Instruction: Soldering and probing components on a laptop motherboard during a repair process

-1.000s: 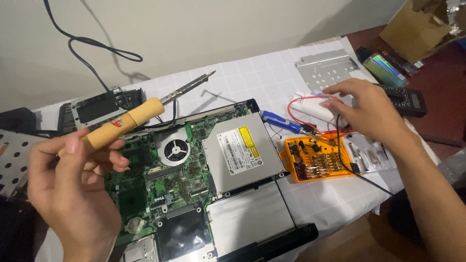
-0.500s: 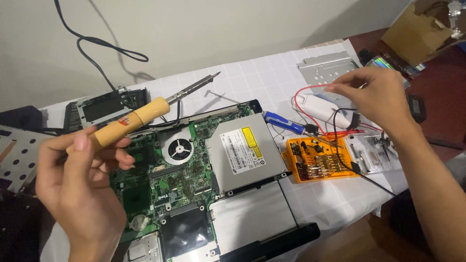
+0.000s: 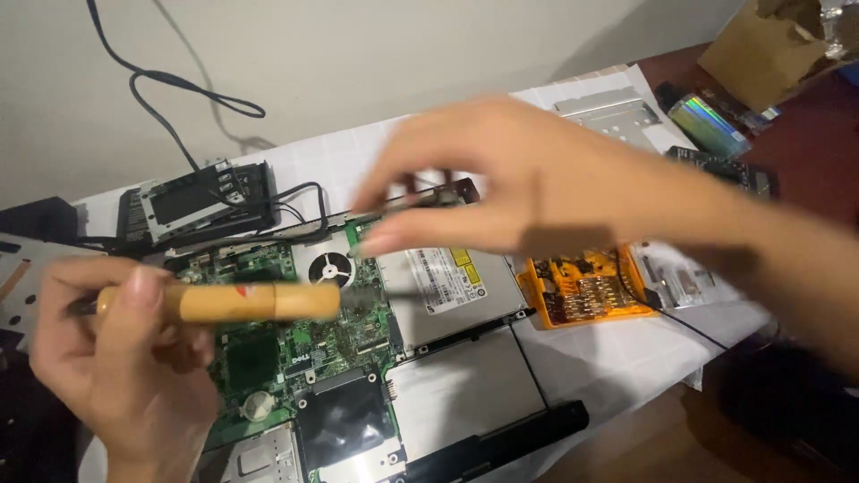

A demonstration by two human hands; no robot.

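A: Left hand (image 3: 125, 358)?

B: Clenched round the wooden handle of the soldering iron (image 3: 233, 302). Held level just above the green motherboard (image 3: 304, 344). Metal tip blurred, near the cooling fan (image 3: 331, 268); cannot tell if touching.

A: Right hand (image 3: 537, 179)?

B: Blurred, up in the air over the optical drive (image 3: 447, 277). Fingers (image 3: 394, 241) drawn together; gripping anything or not, cannot tell.

A: How far along?

B: Judging by the layout: laptop opened, with board, fan and drive bared. Orange bit case (image 3: 586, 286) open just beside the drive. No soldered spot to be made out; all parts loose and unassembled.

A: Room to move?

B: Tight. Black module (image 3: 201, 201) and its cable (image 3: 179, 98) behind the board, 1 metal bracket (image 3: 608, 107) far right, worktop (image 3: 608, 358) edge close at the front. Open space mostly above the drive.
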